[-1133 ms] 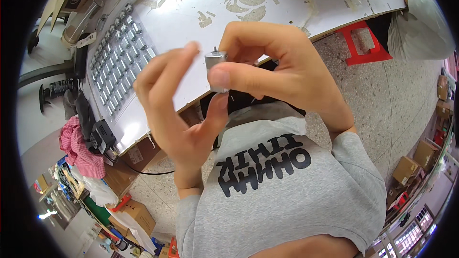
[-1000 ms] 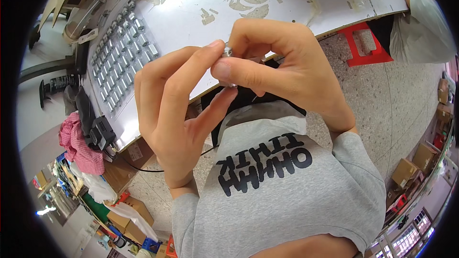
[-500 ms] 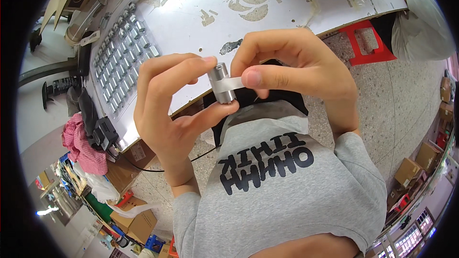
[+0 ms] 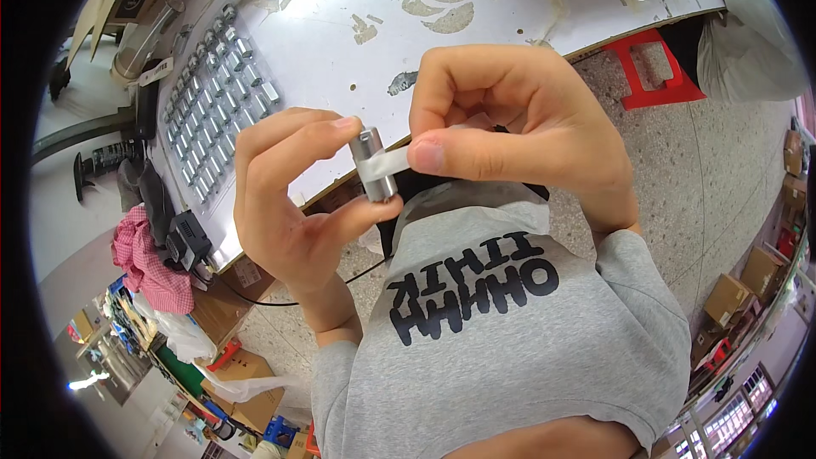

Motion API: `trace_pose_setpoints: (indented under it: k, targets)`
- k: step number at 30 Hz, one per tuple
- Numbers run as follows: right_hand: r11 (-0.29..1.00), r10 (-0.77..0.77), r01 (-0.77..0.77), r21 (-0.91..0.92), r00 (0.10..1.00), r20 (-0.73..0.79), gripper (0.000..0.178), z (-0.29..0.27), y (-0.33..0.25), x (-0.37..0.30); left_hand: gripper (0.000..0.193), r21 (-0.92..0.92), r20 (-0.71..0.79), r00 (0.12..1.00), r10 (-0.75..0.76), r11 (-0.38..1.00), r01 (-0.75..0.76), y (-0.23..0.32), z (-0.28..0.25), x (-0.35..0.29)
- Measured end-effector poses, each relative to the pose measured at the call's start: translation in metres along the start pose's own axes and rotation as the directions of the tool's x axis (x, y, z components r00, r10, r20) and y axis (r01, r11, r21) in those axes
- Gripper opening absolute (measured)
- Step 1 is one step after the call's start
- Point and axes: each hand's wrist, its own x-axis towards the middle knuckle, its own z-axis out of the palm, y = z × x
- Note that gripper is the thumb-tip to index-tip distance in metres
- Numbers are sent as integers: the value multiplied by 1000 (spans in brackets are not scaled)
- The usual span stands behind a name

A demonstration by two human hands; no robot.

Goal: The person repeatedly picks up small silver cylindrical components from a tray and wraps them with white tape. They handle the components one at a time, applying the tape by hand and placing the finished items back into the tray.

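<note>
A small silver metal cylinder (image 4: 371,146), perhaps a little motor, is tilted slightly and pinched end to end between the thumb and a fingertip of my left hand (image 4: 293,191). Round its middle lies a strip of whitish tape (image 4: 391,163), whose free end runs taut to the right. My right hand (image 4: 518,132) is closed on that end, thumb pressed against the curled fingers. Both hands are raised in front of the table's near edge. The right hand's fingertips are partly hidden behind its thumb.
A clear tray (image 4: 223,102) of many similar silver cylinders lies on the white table (image 4: 340,59) at left. A black adapter-like box (image 4: 189,240) sits at the table's left corner. Beyond the right edge stands a red stool (image 4: 650,72), near another person's sleeve (image 4: 752,34).
Both hands have shifted a little left and the cylinder has come slightly lower with them. The tape remains stretched between the cylinder and my right hand.
</note>
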Motion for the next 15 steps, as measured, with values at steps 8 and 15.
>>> trace_pose_setpoints:
  k: [8,15]
  targets:
    - [994,-21,19,112,1000,9,14,5,7,3,57,-298,-139,981,-137,950,91,-2,18,-12]
    - [974,-1,-8,227,999,40,13,6,9,3,57,-361,-229,968,-103,933,14,-6,33,-15]
